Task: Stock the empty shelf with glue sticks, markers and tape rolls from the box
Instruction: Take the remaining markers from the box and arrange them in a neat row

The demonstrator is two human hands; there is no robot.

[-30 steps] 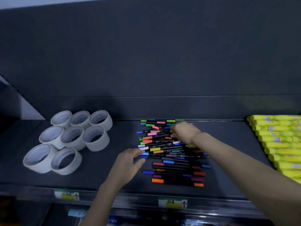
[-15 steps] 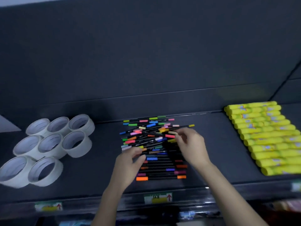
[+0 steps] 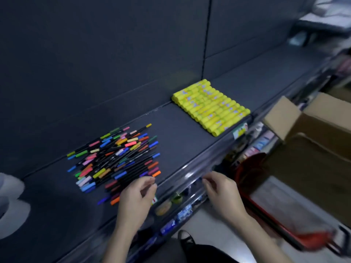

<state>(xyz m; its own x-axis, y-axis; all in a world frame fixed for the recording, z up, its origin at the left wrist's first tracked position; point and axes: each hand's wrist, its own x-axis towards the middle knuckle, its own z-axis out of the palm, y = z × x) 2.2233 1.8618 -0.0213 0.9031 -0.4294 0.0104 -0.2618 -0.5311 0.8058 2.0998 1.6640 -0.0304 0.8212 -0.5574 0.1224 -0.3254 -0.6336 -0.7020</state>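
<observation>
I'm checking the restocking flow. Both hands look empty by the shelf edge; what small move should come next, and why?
Probably reach the right hand toward the open cardboard box on the right. Markers and glue sticks lie on the shelf, neither hand seems to hold anything, and the left hand sits at the marker pile's near corner. The box's contents are hidden.

Bare shelf (image 3: 180, 133) lies open between the marker pile (image 3: 114, 160) and the glue sticks (image 3: 210, 107) at its 2 o'clock. More bare shelf runs on past the glue sticks the same way. Tape rolls (image 3: 11, 202) block its 9 o'clock; the back panel (image 3: 95, 54) closes off 12.
</observation>
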